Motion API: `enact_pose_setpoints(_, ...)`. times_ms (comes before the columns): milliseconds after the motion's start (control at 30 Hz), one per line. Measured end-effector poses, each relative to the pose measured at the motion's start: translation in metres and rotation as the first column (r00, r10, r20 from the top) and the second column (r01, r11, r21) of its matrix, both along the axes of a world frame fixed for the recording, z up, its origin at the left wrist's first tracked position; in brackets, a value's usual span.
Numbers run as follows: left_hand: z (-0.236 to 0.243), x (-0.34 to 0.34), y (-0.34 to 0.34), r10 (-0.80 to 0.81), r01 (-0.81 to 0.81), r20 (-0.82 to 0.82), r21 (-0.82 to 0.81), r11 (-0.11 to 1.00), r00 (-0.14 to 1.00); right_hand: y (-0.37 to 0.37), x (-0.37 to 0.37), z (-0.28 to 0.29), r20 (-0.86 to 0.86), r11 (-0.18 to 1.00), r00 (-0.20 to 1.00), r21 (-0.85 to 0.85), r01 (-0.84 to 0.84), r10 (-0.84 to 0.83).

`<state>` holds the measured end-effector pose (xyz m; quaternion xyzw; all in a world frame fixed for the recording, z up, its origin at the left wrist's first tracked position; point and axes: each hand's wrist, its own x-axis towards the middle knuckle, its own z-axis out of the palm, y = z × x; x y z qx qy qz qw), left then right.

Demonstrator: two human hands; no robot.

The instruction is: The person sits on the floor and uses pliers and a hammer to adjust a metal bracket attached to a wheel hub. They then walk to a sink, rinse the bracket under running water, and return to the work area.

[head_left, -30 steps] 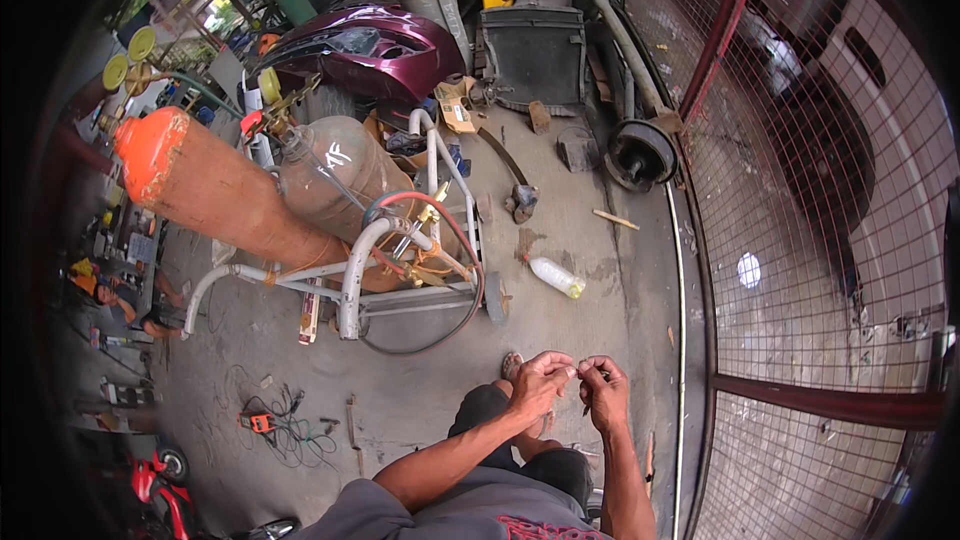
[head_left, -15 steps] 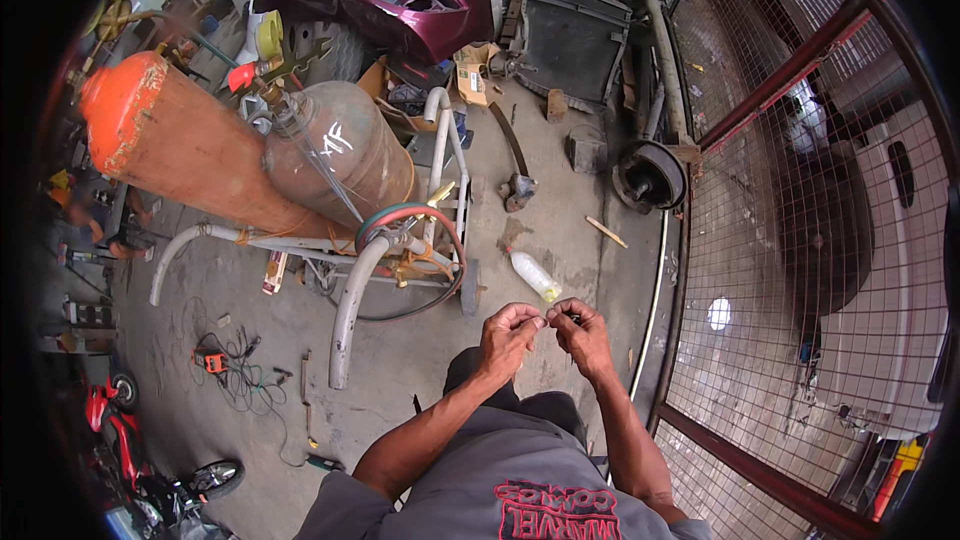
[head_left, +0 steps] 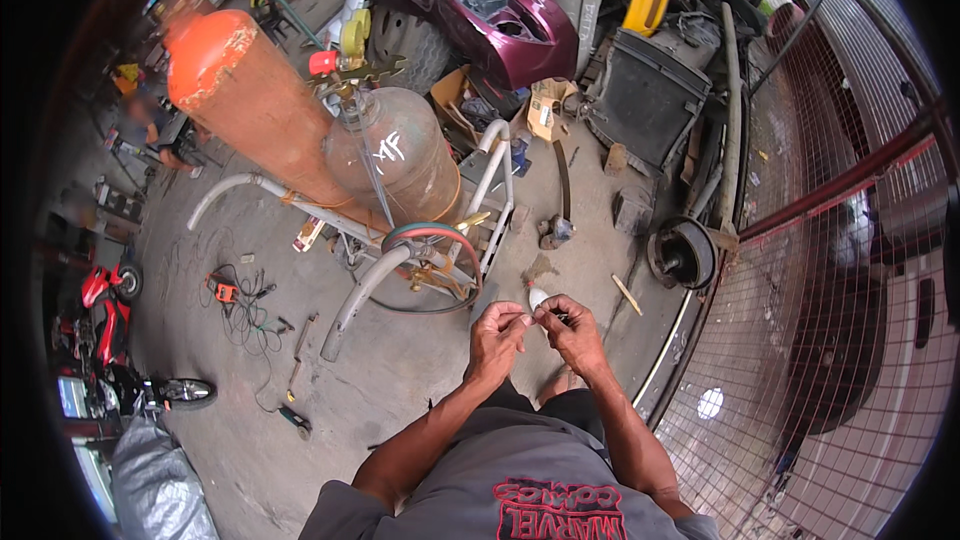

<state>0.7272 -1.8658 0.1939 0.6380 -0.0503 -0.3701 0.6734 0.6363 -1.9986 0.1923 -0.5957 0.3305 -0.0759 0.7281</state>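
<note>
My left hand and my right hand meet in front of my body, fingertips nearly touching. Thumb and forefinger are pinched on each side, on something too small to make out. Just beyond the fingertips, a pale plastic bottle lies on the floor, mostly covered by my hands. To the left stands a pipe-framed cart carrying a tall orange gas cylinder and a shorter brown-grey cylinder. Red and green hoses loop over its handle.
A wire mesh fence runs along my right. Beyond the cart lie a purple car bumper, a black radiator-like panel and a round drum. Tangled cables and an angle grinder are on the floor at left.
My view has swung, so the cart, bumper and fence appear farther right. My hands stay pinched together and now cover most of the bottle.
</note>
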Motion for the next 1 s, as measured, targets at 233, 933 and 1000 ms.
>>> enact_pose_setpoints(233,0.016,-0.021,-0.001,0.206,-0.205,0.006,-0.086,0.975,0.979,-0.019,0.009,0.025,0.157,0.988,0.975,-0.015,-0.156,0.156)
enact_pose_setpoints(933,0.068,-0.036,0.004,0.432,-0.423,0.193,-0.091,0.902,0.881,-0.013,0.028,0.069,0.242,0.945,0.914,-0.065,-0.321,0.327)
enact_pose_setpoints(1000,0.072,-0.037,0.003,0.425,-0.419,0.212,-0.079,0.905,0.880,-0.015,0.027,0.070,0.232,0.937,0.909,-0.031,-0.348,0.345)
